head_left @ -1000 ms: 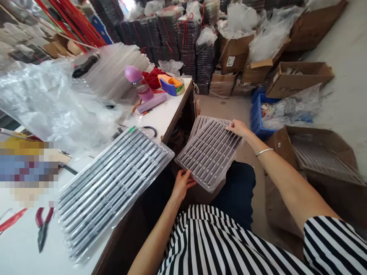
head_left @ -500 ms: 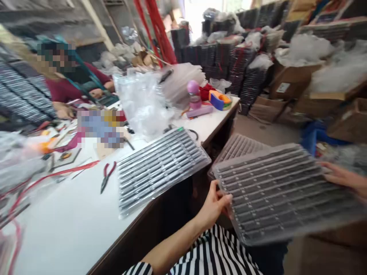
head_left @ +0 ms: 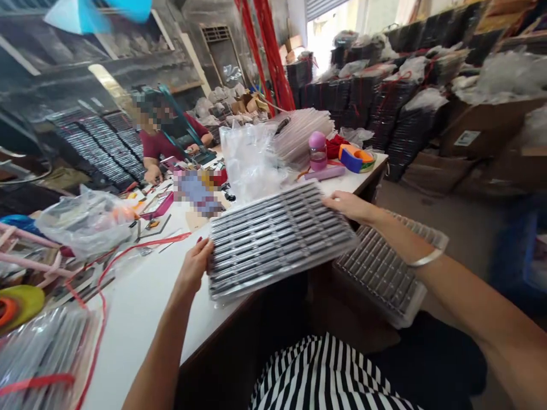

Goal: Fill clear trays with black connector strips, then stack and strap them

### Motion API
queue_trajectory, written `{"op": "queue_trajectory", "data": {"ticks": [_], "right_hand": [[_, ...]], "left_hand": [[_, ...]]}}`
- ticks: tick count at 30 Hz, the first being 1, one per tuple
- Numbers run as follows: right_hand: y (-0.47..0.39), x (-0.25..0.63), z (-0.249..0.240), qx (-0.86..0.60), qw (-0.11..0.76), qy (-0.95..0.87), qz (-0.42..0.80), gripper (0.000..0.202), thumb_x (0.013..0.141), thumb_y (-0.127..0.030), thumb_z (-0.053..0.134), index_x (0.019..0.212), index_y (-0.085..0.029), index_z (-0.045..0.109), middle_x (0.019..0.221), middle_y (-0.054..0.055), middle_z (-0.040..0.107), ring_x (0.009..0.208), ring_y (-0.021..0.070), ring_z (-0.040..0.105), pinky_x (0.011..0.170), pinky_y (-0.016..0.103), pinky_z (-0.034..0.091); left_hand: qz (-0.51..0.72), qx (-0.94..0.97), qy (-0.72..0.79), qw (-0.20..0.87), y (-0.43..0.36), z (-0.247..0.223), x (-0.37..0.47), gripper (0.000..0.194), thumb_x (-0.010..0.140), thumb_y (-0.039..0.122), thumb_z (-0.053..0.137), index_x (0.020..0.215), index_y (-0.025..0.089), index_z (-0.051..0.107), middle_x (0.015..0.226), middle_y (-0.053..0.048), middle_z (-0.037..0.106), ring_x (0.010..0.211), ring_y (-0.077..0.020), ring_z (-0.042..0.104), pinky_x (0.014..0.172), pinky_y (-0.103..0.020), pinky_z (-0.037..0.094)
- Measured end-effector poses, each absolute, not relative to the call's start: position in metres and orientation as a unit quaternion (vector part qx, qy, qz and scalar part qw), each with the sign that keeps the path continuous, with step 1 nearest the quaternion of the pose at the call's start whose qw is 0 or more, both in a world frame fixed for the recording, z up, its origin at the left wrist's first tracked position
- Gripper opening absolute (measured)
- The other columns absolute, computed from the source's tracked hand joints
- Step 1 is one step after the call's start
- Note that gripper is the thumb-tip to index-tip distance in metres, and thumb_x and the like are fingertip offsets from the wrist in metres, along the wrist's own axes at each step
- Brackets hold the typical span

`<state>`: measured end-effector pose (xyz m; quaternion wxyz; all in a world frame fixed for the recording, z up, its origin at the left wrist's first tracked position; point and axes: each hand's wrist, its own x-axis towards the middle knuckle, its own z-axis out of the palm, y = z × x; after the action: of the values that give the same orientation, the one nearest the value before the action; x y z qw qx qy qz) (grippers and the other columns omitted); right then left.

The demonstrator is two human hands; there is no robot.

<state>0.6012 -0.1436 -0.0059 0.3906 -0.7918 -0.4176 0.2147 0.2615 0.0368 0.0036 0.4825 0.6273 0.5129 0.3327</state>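
A stack of clear plastic trays point(head_left: 277, 239) filled with dark strips lies at the near edge of the white table point(head_left: 141, 307), overhanging it. My left hand point(head_left: 194, 267) grips its near-left end. My right hand point(head_left: 348, 206) holds its far-right end. More of the same trays point(head_left: 384, 273) rest lower down to the right, beyond the table edge, partly hidden under my right forearm.
A person in a dark red top point(head_left: 164, 145) works at the table's far left. Clear plastic bags point(head_left: 250, 159), a pink bottle point(head_left: 317, 151), a tape dispenser point(head_left: 354, 159) and red cords point(head_left: 128, 250) lie on the table. Cardboard boxes point(head_left: 482, 134) and bundled black stacks point(head_left: 384, 102) fill the back.
Both hands moved left from the trays over my lap onto the stack on the table. Those trays now rest lower right. The camera turned left and up.
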Motion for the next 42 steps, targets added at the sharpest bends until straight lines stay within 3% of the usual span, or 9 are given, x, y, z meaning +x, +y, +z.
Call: {"op": "queue_trajectory", "data": {"ticks": [7, 13, 19, 23, 26, 31, 34, 38, 42], "right_hand": [[-0.094, 0.598, -0.022, -0.806, 0.31, -0.452, 0.225, 0.04, 0.077, -0.055, 0.064, 0.074, -0.019, 0.05, 0.078, 0.007, 0.063, 0.078, 0.0209, 0.058, 0.069, 0.026, 0.04], [-0.101, 0.603, -0.032, -0.806, 0.312, -0.442, 0.239, 0.043, 0.087, -0.062, 0.045, 0.083, -0.019, 0.052, 0.079, 0.003, 0.063, 0.071, 0.0163, 0.057, 0.063, 0.024, 0.04], [-0.107, 0.603, -0.042, -0.842, 0.333, -0.376, 0.196, 0.056, 0.071, -0.074, 0.056, 0.082, -0.019, 0.054, 0.082, 0.009, 0.063, 0.084, 0.0251, 0.058, 0.073, 0.032, 0.04], [-0.11, 0.597, -0.046, -0.837, 0.376, -0.339, 0.208, 0.05, 0.07, -0.068, 0.059, 0.07, -0.018, 0.055, 0.073, 0.007, 0.061, 0.081, 0.0251, 0.058, 0.071, 0.032, 0.041], [-0.12, 0.582, -0.051, -0.804, 0.431, -0.324, 0.251, 0.051, 0.069, -0.068, 0.059, 0.064, -0.018, 0.056, 0.067, 0.006, 0.061, 0.077, 0.0242, 0.06, 0.068, 0.032, 0.044], [-0.159, 0.537, -0.063, -0.685, 0.533, -0.314, 0.385, 0.057, 0.076, -0.069, 0.051, 0.097, -0.017, 0.06, 0.09, 0.008, 0.068, 0.08, 0.0218, 0.064, 0.071, 0.033, 0.052], [-0.175, 0.522, -0.072, -0.582, 0.623, -0.232, 0.469, 0.052, 0.076, -0.061, 0.061, 0.107, -0.02, 0.053, 0.103, 0.007, 0.067, 0.09, 0.0212, 0.064, 0.082, 0.035, 0.052], [-0.174, 0.524, -0.083, -0.504, 0.675, -0.189, 0.505, 0.046, 0.076, -0.054, 0.068, 0.105, -0.021, 0.052, 0.107, 0.005, 0.065, 0.097, 0.0201, 0.062, 0.092, 0.036, 0.047], [-0.169, 0.529, -0.092, -0.484, 0.696, -0.19, 0.496, 0.053, 0.07, -0.056, 0.072, 0.104, -0.02, 0.053, 0.103, 0.005, 0.065, 0.094, 0.0196, 0.062, 0.089, 0.036, 0.048]], "left_hand": [[0.218, 0.663, 0.56, 0.446, 0.068, -0.014, 0.241, 0.059, 0.042, 0.066, 0.071, 0.071, 0.015, 0.065, 0.063, -0.001, 0.059, 0.062, -0.0168, 0.052, 0.05, -0.025, 0.04], [0.188, 0.674, 0.561, 0.443, 0.061, -0.013, 0.246, 0.076, 0.042, 0.077, 0.065, 0.083, 0.013, 0.066, 0.062, 0.0, 0.055, 0.054, -0.0138, 0.047, 0.046, -0.025, 0.039], [0.175, 0.684, 0.585, 0.4, 0.054, -0.007, 0.239, 0.078, 0.047, 0.071, 0.067, 0.098, 0.012, 0.066, 0.075, -0.003, 0.059, 0.062, -0.0142, 0.048, 0.051, -0.026, 0.041], [0.155, 0.668, 0.581, 0.438, 0.049, 0.001, 0.238, 0.091, 0.046, 0.062, 0.075, 0.118, 0.008, 0.057, 0.081, -0.005, 0.061, 0.069, -0.015, 0.05, 0.058, -0.026, 0.042], [0.137, 0.658, 0.583, 0.456, 0.057, 0.005, 0.241, 0.093, 0.044, 0.057, 0.079, 0.119, 0.008, 0.056, 0.079, -0.004, 0.061, 0.067, -0.0142, 0.05, 0.058, -0.026, 0.039], [0.105, 0.638, 0.581, 0.495, 0.076, 0.012, 0.238, 0.068, 0.039, 0.052, 0.084, 0.091, 0.01, 0.069, 0.075, -0.006, 0.062, 0.066, -0.016, 0.053, 0.059, -0.028, 0.041], [0.061, 0.638, 0.551, 0.534, 0.082, 0.018, 0.235, 0.055, 0.046, 0.053, 0.083, 0.081, 0.012, 0.072, 0.081, -0.008, 0.065, 0.07, -0.0168, 0.055, 0.062, -0.027, 0.043], [0.033, 0.607, 0.532, 0.589, 0.084, 0.018, 0.235, 0.05, 0.056, 0.05, 0.081, 0.09, 0.015, 0.071, 0.093, -0.009, 0.067, 0.08, -0.0198, 0.06, 0.066, -0.027, 0.048], [0.02, 0.568, 0.517, 0.639, 0.083, 0.012, 0.229, 0.06, 0.053, 0.052, 0.081, 0.1, 0.017, 0.068, 0.103, -0.009, 0.07, 0.097, -0.0288, 0.063, 0.077, -0.035, 0.053]]}}
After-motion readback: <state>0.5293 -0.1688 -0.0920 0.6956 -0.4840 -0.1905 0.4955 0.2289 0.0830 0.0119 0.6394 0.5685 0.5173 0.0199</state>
